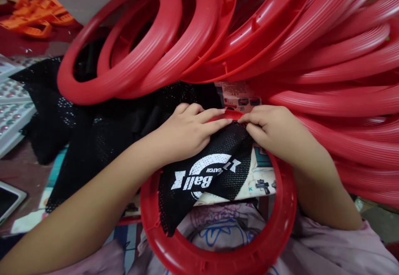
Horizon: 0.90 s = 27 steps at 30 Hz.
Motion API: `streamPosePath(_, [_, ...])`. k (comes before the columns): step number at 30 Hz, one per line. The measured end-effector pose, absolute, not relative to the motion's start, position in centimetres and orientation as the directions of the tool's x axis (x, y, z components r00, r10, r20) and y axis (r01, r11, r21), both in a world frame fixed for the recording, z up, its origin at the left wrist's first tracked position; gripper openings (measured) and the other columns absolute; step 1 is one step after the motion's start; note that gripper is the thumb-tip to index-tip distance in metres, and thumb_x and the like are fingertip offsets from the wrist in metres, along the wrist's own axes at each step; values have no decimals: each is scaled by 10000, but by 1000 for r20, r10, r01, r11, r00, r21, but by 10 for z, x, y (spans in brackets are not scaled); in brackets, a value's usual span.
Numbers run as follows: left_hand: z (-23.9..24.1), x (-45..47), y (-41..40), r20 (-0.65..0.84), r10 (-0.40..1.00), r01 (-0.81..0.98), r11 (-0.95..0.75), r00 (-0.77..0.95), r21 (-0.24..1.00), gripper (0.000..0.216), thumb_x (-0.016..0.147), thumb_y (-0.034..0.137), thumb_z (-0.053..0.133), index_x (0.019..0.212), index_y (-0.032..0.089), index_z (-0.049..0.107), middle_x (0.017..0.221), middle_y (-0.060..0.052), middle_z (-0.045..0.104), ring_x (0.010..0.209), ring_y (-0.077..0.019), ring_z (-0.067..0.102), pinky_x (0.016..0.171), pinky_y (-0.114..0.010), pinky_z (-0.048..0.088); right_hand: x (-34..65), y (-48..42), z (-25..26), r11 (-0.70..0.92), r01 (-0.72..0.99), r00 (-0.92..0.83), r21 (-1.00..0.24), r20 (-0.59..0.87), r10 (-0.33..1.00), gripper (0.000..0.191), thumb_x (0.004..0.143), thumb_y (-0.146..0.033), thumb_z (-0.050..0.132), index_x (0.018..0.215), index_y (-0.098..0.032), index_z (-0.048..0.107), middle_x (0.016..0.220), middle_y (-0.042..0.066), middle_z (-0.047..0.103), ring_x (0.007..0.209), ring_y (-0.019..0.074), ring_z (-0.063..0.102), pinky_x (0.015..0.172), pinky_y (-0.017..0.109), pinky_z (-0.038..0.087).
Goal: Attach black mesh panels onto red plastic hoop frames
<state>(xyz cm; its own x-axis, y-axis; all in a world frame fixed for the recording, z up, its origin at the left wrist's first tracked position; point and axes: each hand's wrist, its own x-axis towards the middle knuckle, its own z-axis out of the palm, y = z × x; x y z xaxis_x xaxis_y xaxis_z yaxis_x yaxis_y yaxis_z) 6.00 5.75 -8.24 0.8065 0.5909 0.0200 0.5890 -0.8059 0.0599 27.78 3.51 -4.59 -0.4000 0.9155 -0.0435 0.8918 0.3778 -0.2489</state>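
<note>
A red plastic ring [249,256] rests against my lap, its inner side with small pegs facing up. Black mesh fabric [218,142] printed with white "Ball" and "CATCH" lettering stretches across part of its opening, folded over itself at the right. On the ring's far rim, my left hand [190,131] lies over the mesh with its fingers stretched out, open. Opposite it, my right hand [271,127] is closed, thumb and index finger pinching the mesh edge against the rim. The tips of both index fingers nearly meet there.
Many red rings [140,79] are piled at the back and right, close to my hands. More black mesh [109,138] lies at the left. White trays [15,113], a phone-like device [11,200] and orange plastic parts [37,13] are farther left. Printed cardboard [262,171] shows beneath the ring.
</note>
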Motion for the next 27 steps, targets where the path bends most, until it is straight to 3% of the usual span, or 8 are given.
streamPosePath(5, [-83, 61, 57, 12, 597, 595, -801, 802, 63, 513, 933, 208, 430, 1435, 306, 468, 1507, -11, 456, 1029, -316, 535, 849, -488, 431, 275, 37, -45, 384, 903, -413, -190, -147, 899, 339, 851, -69, 451, 992, -112, 756, 979, 129, 737, 921, 231, 664, 864, 337, 495])
streamPosePath(9, [-82, 61, 56, 17, 602, 600, -796, 798, 78, 494, 939, 194, 416, 1414, 307, 491, 1503, -58, 453, 1067, -329, 549, 860, -493, 429, 274, 38, -44, 374, 909, -408, -185, -210, 888, 313, 875, -93, 456, 984, -127, 748, 981, 121, 723, 903, 232, 660, 823, 330, 486])
streamPosePath(12, [-74, 60, 53, 58, 654, 644, -754, 754, 129, 522, 920, 129, 401, 1413, 278, 487, 1506, -142, 412, 1178, -341, 538, 892, -496, 416, 275, 32, -42, 317, 930, -343, -184, -131, 930, 302, 902, -155, 480, 1112, -129, 695, 973, 108, 727, 861, 237, 664, 767, 335, 472])
streamPosePath(14, [-67, 59, 52, 72, 710, 692, -700, 700, 176, 564, 885, 93, 416, 1423, 255, 465, 1456, -148, 469, 1170, -325, 561, 913, -503, 403, 276, 25, -37, 305, 928, -324, -215, -57, 944, 311, 909, -216, 518, 1176, -125, 650, 937, 88, 728, 804, 226, 658, 703, 323, 453])
streamPosePath(18, [-60, 55, 53, 78, 766, 746, -640, 638, 183, 516, 850, 112, 462, 1357, 187, 526, 1223, -100, 655, 1091, -313, 592, 947, -529, 377, 279, 11, -24, 418, 835, -473, -358, -77, 878, 183, 913, -270, 550, 946, -168, 699, 835, 27, 709, 743, 173, 623, 675, 291, 422])
streamPosePath(21, [-62, 52, 56, 89, 753, 734, -657, 652, 173, 491, 843, 136, 487, 1330, 158, 546, 1170, -104, 654, 1110, -308, 566, 957, -489, 403, 276, 6, -23, 447, 807, -570, -387, -307, 763, 212, 919, -279, 542, 830, -189, 712, 820, 23, 706, 758, 172, 629, 712, 299, 434])
streamPosePath(24, [-61, 53, 55, 63, 768, 751, -638, 638, 168, 534, 830, 120, 488, 1364, 135, 506, 1177, -122, 622, 1077, -288, 565, 919, -419, 451, 269, 8, -31, 376, 877, -478, -300, -454, 752, 191, 881, -305, 607, 950, -165, 717, 923, 71, 718, 836, 225, 658, 748, 331, 463])
streamPosePath(27, [-54, 56, 48, 62, 841, 840, -540, 537, 48, 468, 828, 130, 479, 1288, 111, 557, 1085, -146, 625, 1025, -319, 566, 874, -443, 457, 261, 13, -40, 343, 921, -388, -185, -361, 848, 276, 891, -338, 606, 1014, -110, 700, 993, 131, 695, 933, 281, 651, 825, 374, 478])
